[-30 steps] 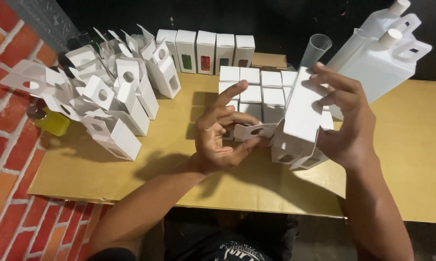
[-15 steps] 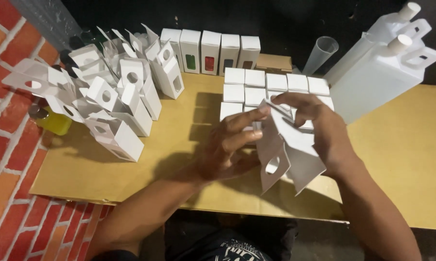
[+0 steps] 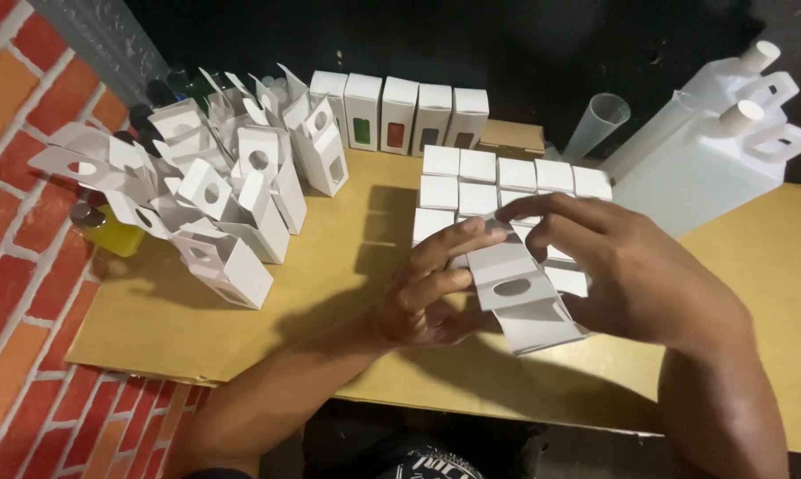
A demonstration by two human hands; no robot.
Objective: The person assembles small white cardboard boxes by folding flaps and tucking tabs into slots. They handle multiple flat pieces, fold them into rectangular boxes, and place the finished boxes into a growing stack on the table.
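A small white carton [image 3: 518, 297] with an oval window cut in its upper face lay tilted between a person's two hands at the centre of the frame, just above the tan cardboard sheet [image 3: 347, 266] that covered the work surface. The left hand [image 3: 431, 293] reached in from the lower left, its fingers [image 3: 449, 241] stretched along the carton's left edge with the tips pressed against the card. The right hand [image 3: 627, 266] came over from the right, its fingers curled and pinching the carton's upper end, the palm cupped over the far side.

Directly behind the hands, a block of closed white boxes [image 3: 498, 182] sat packed tightly together in rows, tops up, at the centre of the sheet. Along the back edge, at upper centre, a row of upright windowed boxes [image 3: 409, 111] stood side by side, showing coloured contents through their openings. At the left of the frame, a loose heap of open cartons [image 3: 214, 195] with flaps raised crowded toward the red brick wall [image 3: 19, 266]. A small bottle of yellow liquid [image 3: 108, 232] stood at the heap's left edge, close to the wall.

At upper right, two large white plastic jugs [image 3: 711, 146] with handles and caps leaned together, and a clear plastic measuring cylinder [image 3: 596, 124] leaned just to their left.
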